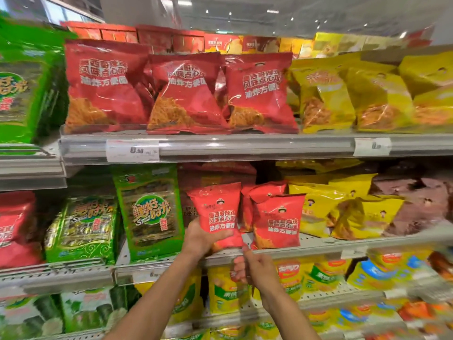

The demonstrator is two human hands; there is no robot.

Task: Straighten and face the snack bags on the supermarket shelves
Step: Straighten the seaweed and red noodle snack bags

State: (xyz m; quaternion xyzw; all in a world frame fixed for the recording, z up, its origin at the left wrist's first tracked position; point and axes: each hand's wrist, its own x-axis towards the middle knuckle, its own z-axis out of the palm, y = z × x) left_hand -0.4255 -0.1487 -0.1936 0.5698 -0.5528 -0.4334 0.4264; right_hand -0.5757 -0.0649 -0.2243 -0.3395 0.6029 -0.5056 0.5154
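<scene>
We face a run of supermarket shelves packed with snack bags. On the middle shelf point(318, 249), near its front edge, our left hand point(201, 239) grips a small red snack bag point(217, 214) from below, thumb wrapped across the bag's lower front and fingers behind it, holding it upright with its printed face toward us. Our right hand point(252, 266) sits just below and to the right of that bag, in front of the shelf's front rail, its fingers curled together; we cannot tell whether it pinches the bag's bottom corner or holds nothing. Just to the right of the held bag, a second red bag point(278, 220) of the same kind stands on the shelf facing forward, with more red bags behind it. To the left of the held bag stands a tall green seaweed pack point(149, 212), tilted slightly. Further right on the same shelf lie yellow bags point(343, 207), several leaning and overlapping, then brown bags point(416, 204) toward the right end. On the shelf above, three large red bags point(183, 92) stand along the front edge, with large yellow bags point(367, 94) to their right. A price tag point(132, 150) is clipped to that upper shelf's front rail.
</scene>
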